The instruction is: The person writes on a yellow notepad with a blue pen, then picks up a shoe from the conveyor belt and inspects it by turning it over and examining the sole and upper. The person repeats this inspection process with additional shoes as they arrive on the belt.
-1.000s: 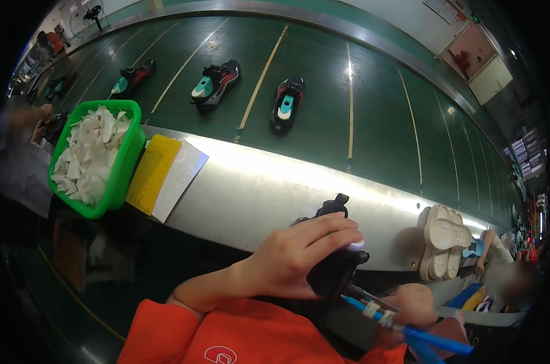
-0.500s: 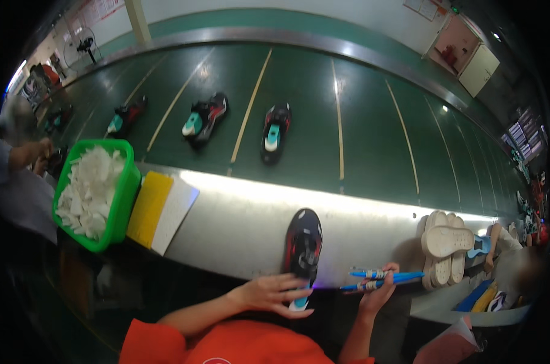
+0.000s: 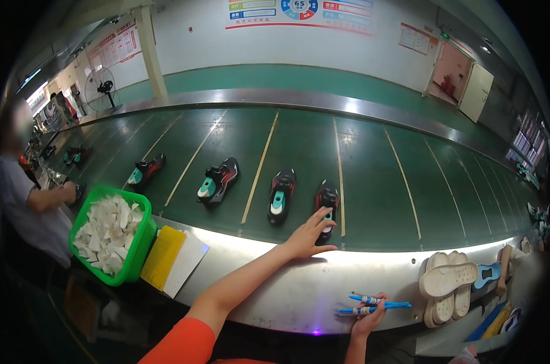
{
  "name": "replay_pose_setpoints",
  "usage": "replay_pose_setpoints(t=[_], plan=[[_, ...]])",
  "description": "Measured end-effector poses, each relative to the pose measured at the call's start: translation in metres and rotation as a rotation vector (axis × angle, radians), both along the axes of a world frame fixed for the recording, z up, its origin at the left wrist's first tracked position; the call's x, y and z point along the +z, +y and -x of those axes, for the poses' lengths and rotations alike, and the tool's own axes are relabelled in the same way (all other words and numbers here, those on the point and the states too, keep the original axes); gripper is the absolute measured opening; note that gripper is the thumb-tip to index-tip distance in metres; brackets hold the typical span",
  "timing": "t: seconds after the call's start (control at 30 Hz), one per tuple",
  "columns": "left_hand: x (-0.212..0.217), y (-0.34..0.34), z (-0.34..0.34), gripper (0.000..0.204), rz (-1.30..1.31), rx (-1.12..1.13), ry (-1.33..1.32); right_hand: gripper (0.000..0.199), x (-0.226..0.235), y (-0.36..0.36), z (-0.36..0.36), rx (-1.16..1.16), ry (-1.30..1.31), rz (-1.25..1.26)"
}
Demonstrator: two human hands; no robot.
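Observation:
A black and red shoe (image 3: 327,193) with a teal and white heel rests on the green belt, toe pointing away from me. Around its heel end my left hand (image 3: 308,238) is closed, thumb at the near end and fingers over the top. Two slim blue pens (image 3: 381,304), wrapped with pale tape near their tips, lie crosswise in my right hand (image 3: 371,318). That hand is closed round them above the metal ledge (image 3: 275,291).
More shoes (image 3: 281,197) stand along the belt (image 3: 378,212) to the left. A green basket (image 3: 143,249) of white scraps and a yellow pad (image 3: 164,258) sit at left, near a co-worker (image 3: 29,203). Cream soles (image 3: 448,279) are stacked right, beside another person's arm (image 3: 504,270).
My left hand has carried the shoe from the metal ledge forward onto the belt. The right hand keeps the pens. The view has tilted up, showing more wall.

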State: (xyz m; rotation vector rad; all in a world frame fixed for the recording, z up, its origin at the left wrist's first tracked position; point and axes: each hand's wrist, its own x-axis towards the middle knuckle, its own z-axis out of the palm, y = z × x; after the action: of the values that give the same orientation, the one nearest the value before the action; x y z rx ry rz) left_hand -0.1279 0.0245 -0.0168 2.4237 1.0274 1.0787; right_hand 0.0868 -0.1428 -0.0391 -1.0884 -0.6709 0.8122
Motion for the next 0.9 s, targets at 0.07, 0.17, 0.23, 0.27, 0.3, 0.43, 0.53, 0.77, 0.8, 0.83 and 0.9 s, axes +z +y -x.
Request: replay_pose_setpoints(t=[0.07,0.17,0.23,0.27,0.3,0.43,0.53,0.77,0.8,0.83,0.9], plan=[[-0.005,-0.002,0.000,0.067,-0.011,0.112,0.008,0.027,-0.003,0.001,0.004,-0.035,0.062,-0.020],[-0.001,-0.031,-0.004,0.081,-0.157,0.282,-0.077,0.025,-0.006,0.000,-0.015,-0.035,0.071,-0.015],[-0.014,-0.043,0.005,0.092,-0.234,0.519,-0.512,0.024,-0.007,0.003,-0.015,0.005,0.080,-0.006],[-0.017,-0.037,0.013,0.095,-0.161,0.644,-0.518,0.024,-0.006,0.003,-0.012,0.017,0.081,-0.001],[-0.026,-0.025,0.023,0.098,-0.084,0.777,-0.527,0.024,-0.005,0.002,-0.011,0.034,0.075,0.008],[-0.046,0.026,0.056,0.099,0.123,0.715,-0.324,0.024,-0.008,0.002,-0.011,0.051,0.076,-0.008],[-0.054,0.037,0.064,0.093,0.154,0.716,-0.254,0.024,-0.014,0.005,-0.007,0.023,0.093,-0.023],[0.015,-0.035,0.081,0.075,0.508,0.498,-0.125,0.025,-0.009,0.002,-0.013,-0.006,0.035,-0.030],[0.025,-0.059,0.078,0.074,0.607,0.460,-0.131,0.032,-0.011,0.002,-0.016,-0.051,0.018,-0.027],[0.030,-0.091,0.073,0.073,0.708,0.420,-0.130,0.037,-0.013,0.000,-0.018,-0.032,-0.033,-0.033],[0.026,-0.164,0.071,0.082,0.547,0.475,-0.214,0.046,-0.016,0.006,-0.008,0.049,-0.094,-0.066]])
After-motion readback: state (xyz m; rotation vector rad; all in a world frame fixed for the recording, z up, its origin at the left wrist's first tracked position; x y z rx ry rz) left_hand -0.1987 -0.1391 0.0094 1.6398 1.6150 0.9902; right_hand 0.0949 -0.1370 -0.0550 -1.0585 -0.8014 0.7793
